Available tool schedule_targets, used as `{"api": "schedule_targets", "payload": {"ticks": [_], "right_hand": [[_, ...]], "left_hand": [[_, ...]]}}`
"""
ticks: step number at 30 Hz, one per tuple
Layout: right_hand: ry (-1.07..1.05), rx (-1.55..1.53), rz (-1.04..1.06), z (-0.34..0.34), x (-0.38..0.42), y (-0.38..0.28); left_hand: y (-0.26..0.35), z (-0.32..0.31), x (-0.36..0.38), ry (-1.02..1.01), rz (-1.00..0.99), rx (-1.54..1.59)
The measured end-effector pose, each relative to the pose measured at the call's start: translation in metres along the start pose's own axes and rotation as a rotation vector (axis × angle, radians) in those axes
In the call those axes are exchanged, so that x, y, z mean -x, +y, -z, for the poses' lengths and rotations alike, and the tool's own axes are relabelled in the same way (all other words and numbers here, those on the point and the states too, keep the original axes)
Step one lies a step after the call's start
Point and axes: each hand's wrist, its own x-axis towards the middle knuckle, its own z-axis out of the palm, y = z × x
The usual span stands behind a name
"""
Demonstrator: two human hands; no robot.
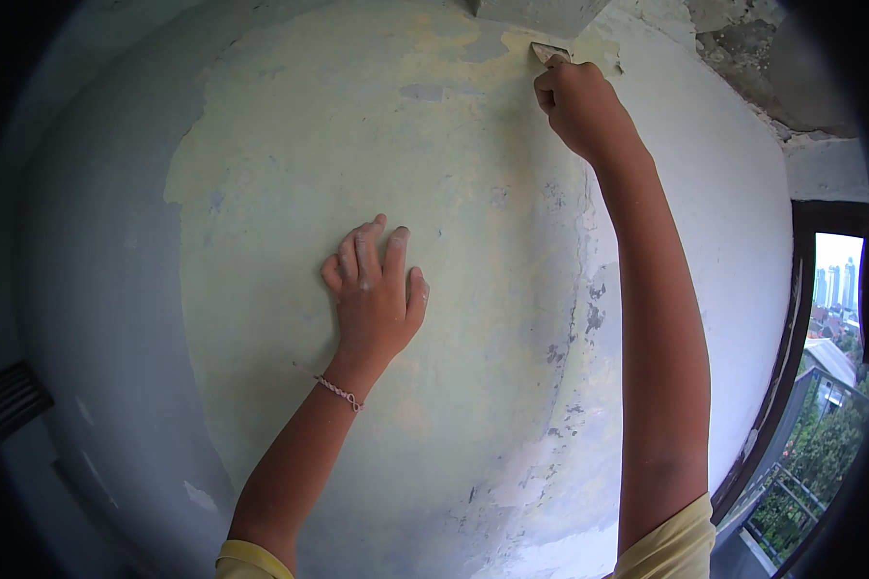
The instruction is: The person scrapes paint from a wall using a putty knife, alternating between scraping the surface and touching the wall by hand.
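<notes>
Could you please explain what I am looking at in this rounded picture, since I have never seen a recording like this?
There is no machine here: these are a person's own two bare hands, filmed by a wide-lens camera worn on the head, which bends the edges. The left hand lies flat on the wall, a bracelet on its wrist. The right hand, raised high, has a closed grip on a small flat scraper whose blade meets the wall. The paint is patchy and flaking. A window at the right shows trees and towers.
</notes>
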Motion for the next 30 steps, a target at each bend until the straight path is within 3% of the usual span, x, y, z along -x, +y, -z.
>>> {"api": "schedule_targets", "payload": {"ticks": [12, 21, 23, 30], "right_hand": [[0.031, -0.099, 0.008, -0.009, 0.0, 0.006], [-0.039, 0.169, -0.024, -0.005, -0.004, -0.011], [0.039, 0.053, 0.017, -0.007, -0.01, -0.009], [0.02, -0.017, 0.064, 0.0, 0.005, 0.012]], "left_hand": [[0.001, 0.001, -0.002, -0.009, 0.008, 0.012], [0.001, 0.002, -0.002, -0.001, 0.027, 0.043], [-0.001, 0.002, 0.0, 0.013, 0.032, 0.043], [-0.002, -0.001, 0.0, 0.043, 0.044, 0.063]]}}
